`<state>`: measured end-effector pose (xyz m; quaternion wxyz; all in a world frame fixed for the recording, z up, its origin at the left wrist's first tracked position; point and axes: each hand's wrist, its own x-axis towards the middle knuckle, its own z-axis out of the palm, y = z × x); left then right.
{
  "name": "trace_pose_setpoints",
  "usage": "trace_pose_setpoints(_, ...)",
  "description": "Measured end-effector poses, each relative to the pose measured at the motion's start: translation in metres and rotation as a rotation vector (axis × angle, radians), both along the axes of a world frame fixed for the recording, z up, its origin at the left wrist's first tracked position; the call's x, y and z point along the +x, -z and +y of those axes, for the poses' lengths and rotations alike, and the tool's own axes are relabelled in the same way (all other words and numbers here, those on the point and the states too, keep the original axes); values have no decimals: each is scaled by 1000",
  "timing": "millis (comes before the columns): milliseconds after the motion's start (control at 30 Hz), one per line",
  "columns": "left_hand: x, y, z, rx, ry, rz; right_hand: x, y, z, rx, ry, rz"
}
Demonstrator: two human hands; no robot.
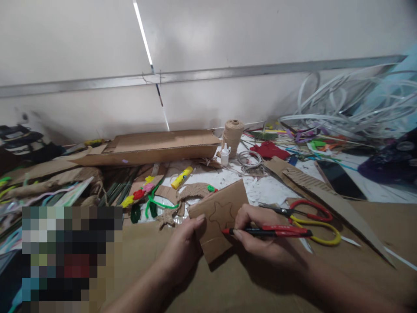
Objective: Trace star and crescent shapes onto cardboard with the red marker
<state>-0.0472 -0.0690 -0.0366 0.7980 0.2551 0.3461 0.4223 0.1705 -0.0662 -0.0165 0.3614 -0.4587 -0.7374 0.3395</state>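
Note:
My left hand (187,241) grips the left edge of a small piece of cardboard (216,250), its thumb on the face and the other fingers behind. A star outline (220,213) is drawn on the cardboard, partly covered by my right hand. In my right hand (257,234) is a black and red pen (276,231), tilted almost level, its red tip at the lower part of the star. Just right of that hand lie scissors (289,212) with one red and one yellow handle. A twine-covered star (168,217) rests left of the cardboard piece.
A large cardboard sheet (143,248) covers the near tabletop. Behind are a yellow glue stick (181,177), a white squeeze bottle (224,155), a twine spool (232,134) and a long cardboard box (163,148). A phone (340,179) and cardboard strips (325,204) lie right.

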Motion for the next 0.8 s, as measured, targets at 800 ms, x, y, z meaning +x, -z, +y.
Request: trace_pose_setpoints(800,1,-1,0,-6,-3,-1,-1,-3,0,-41,2,28)
